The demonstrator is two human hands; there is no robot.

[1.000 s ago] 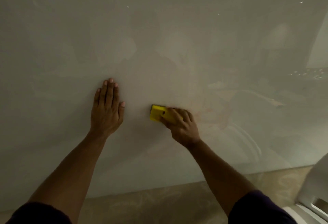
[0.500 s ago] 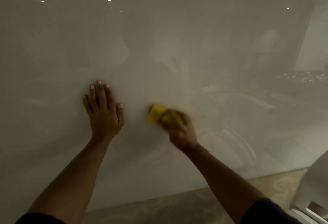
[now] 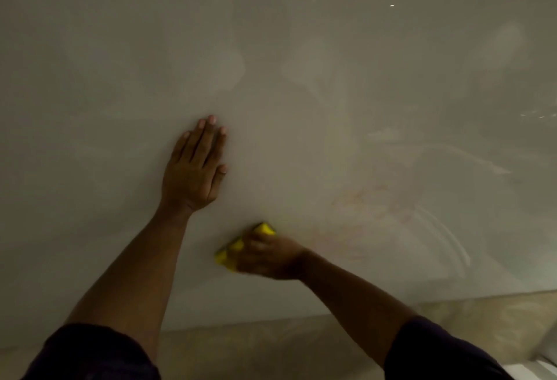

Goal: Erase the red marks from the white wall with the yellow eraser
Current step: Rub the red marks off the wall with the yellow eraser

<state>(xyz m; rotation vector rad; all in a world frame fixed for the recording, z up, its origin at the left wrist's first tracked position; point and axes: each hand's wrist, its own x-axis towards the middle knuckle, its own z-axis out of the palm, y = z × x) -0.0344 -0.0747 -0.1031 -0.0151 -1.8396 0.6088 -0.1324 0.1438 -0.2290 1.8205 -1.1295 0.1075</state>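
My right hand [image 3: 268, 254] presses the yellow eraser [image 3: 230, 251] against the glossy white wall [image 3: 301, 48], low and just right of centre. The eraser is tilted and blurred, and my fingers cover most of it. Faint smeared red marks [image 3: 376, 205] spread over the wall up and to the right of that hand. My left hand [image 3: 194, 168] lies flat on the wall with fingers together, above and to the left of the eraser, holding nothing.
The wall meets a beige marbled floor [image 3: 301, 343] along the bottom. A white object's edge [image 3: 542, 367] shows at the bottom right corner. Reflected ceiling lights dot the top of the wall.
My right hand has swept the eraser down and slightly left along the wall. My left hand stays pressed flat on the wall, now above the eraser.
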